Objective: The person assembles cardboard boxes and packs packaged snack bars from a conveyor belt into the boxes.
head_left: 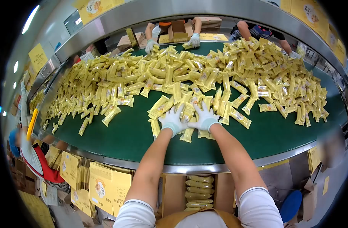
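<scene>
Many yellow snack packets (176, 91) lie heaped on a green conveyor belt (117, 140). My left hand (173, 120), in a white glove, rests spread on a cluster of packets near the belt's front. Beside it, my right hand (204, 117), gloved too, lies spread over the same cluster, fingers pointing away from me. The two thumbs nearly meet over the packets. Several packets stick out around and below the gloves; those under my palms are hidden. Below the belt's edge, directly before me, an open cardboard box (174, 193) holds a column of the same packets (199, 190).
A metal rail (174, 168) edges the belt. Across it, a co-worker's gloved hands (195, 40) touch packets; another person's arm (284, 45) reaches in at right. Flat yellow cartons (105, 188) stand at lower left, near a person in a red apron (46, 163). A blue stool (291, 206) stands lower right.
</scene>
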